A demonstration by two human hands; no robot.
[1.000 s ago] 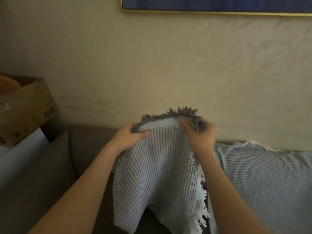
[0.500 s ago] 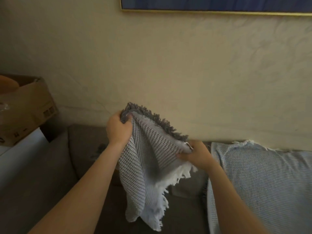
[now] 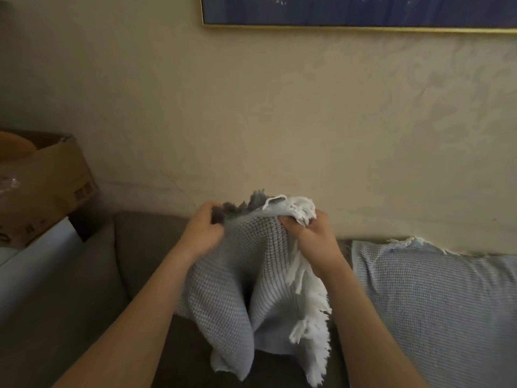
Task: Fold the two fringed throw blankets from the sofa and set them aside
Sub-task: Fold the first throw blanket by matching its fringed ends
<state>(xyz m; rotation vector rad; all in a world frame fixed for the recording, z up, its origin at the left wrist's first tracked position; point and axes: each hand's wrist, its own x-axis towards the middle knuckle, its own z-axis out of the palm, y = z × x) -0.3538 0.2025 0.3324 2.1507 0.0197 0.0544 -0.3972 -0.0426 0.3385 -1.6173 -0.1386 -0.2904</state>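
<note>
Wall: cream plaster (image 3: 279, 121) fills the background, with a gold-edged blue picture (image 3: 358, 12) at the top.
Sofa: a brown sofa (image 3: 145, 247) stands against the wall, below both arms.
Second blanket: a pale blue fringed throw (image 3: 433, 303) lies draped over the sofa back on the right, still unfolded.
Held blanket: a grey-blue throw (image 3: 223, 303) is raised above the seat and hangs straight down, long axis vertical.
Box: a cardboard carton (image 3: 47, 186) sits at far left.
Left hand: the left hand (image 3: 202, 233) grips the corner that has the grey fringe (image 3: 243, 205).
Right hand: the right hand (image 3: 313, 239) clutches the corner that has the white fringe (image 3: 305, 208).
Key relation: both hands are level and close together, and all the cloth hangs below them. I'd guess the next step is to join the corners, and neither hand is nearer than the other.
</note>
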